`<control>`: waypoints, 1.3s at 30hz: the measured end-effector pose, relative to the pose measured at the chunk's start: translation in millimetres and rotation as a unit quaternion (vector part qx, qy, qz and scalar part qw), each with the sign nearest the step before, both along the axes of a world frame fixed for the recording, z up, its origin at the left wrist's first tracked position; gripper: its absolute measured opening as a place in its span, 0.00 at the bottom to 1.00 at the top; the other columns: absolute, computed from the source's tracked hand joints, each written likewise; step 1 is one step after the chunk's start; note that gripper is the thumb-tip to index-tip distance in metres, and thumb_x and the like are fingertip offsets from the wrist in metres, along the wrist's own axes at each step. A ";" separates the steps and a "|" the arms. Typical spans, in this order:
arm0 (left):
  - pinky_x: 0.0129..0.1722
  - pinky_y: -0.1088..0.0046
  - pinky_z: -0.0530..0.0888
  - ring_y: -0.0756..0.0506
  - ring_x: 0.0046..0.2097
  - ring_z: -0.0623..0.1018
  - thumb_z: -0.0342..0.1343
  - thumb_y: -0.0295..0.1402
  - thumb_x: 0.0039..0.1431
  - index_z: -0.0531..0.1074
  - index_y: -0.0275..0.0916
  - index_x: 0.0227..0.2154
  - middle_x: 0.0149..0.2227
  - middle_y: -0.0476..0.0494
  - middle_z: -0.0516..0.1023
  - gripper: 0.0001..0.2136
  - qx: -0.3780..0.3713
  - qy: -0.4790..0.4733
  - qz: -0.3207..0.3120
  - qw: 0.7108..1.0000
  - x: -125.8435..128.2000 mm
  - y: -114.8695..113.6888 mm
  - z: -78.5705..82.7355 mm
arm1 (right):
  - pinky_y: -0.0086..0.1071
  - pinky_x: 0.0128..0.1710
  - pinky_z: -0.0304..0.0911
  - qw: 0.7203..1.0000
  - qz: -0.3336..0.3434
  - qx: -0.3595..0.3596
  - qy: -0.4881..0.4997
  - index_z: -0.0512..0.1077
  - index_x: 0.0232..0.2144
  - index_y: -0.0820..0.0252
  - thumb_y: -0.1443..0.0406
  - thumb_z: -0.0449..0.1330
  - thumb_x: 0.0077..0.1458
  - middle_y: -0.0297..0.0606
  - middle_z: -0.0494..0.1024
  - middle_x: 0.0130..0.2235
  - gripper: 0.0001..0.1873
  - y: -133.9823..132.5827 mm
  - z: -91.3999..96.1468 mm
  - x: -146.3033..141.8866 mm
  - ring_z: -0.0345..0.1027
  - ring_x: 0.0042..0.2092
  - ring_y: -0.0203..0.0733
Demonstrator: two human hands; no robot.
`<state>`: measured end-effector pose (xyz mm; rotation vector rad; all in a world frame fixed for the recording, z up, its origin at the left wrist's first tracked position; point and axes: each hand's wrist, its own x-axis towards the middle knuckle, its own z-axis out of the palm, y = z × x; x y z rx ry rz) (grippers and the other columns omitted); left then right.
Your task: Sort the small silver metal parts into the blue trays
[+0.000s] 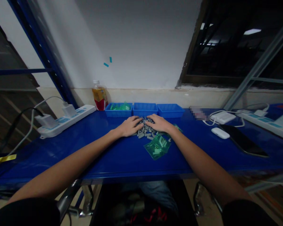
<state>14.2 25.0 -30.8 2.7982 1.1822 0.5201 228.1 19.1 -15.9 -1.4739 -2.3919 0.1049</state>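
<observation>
A heap of small grey metal pieces [146,131], seemingly short cylinders, lies on the blue table [96,157] in front of me. My left hand [129,126] rests on the heap's left side, fingers stretched out and apart. From the other side, my right hand [159,123] reaches over the heap with its fingers extended; the fingertips touch the pieces. Neither hand grips anything visibly. A green clear plastic bag [157,147] with pale pieces inside lies at the heap's near right edge, close to my right wrist. Another green bit shows partly behind that wrist.
Three blue bins stand along the wall: the left bin [106,110] holds green bags, beside a middle bin [145,112] and right bin [171,112]. A drink bottle [99,95], power strips [68,121], a phone [244,141] and a white case [220,133] flank them.
</observation>
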 end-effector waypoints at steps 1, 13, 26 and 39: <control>0.59 0.58 0.58 0.38 0.60 0.61 0.39 0.47 0.64 0.60 0.35 0.58 0.60 0.31 0.61 0.27 -0.003 0.009 -0.003 1.000 -0.6 1.1 -1.9 | 0.45 0.50 0.58 1.000 -0.004 0.004 -0.006 0.66 0.53 0.58 0.52 0.49 0.59 0.47 0.69 0.53 0.25 0.0 -1.7 -3.7 0.63 0.53 0.52; 0.54 0.61 0.65 0.40 0.52 0.70 0.41 0.39 0.65 0.67 0.33 0.51 0.50 0.33 0.71 0.19 0.014 0.008 -0.028 0.999 -8.6 -8.1 15.4 | 0.37 0.48 0.60 0.999 0.030 0.020 0.040 0.74 0.42 0.55 0.56 0.55 0.57 0.40 0.73 0.43 0.15 0.0 -2.2 -6.8 0.67 0.47 0.44; 0.43 0.69 0.70 0.42 0.43 0.76 0.46 0.25 0.55 0.74 0.37 0.45 0.42 0.38 0.78 0.17 -0.009 0.018 0.035 0.999 -33.5 16.0 20.9 | 0.43 0.55 0.56 0.993 0.115 -0.002 0.023 0.67 0.54 0.57 0.55 0.50 0.60 0.43 0.68 0.56 0.23 5.4 -9.9 -26.3 0.61 0.57 0.48; 0.34 0.76 0.68 0.46 0.33 0.76 0.56 0.29 0.46 0.77 0.41 0.28 0.31 0.46 0.80 0.07 -0.104 -0.025 0.015 0.994 -48.4 13.8 35.9 | 0.40 0.51 0.61 0.987 0.140 -0.006 0.079 0.70 0.50 0.58 0.54 0.55 0.57 0.45 0.73 0.51 0.22 -8.9 -4.3 -23.2 0.66 0.51 0.46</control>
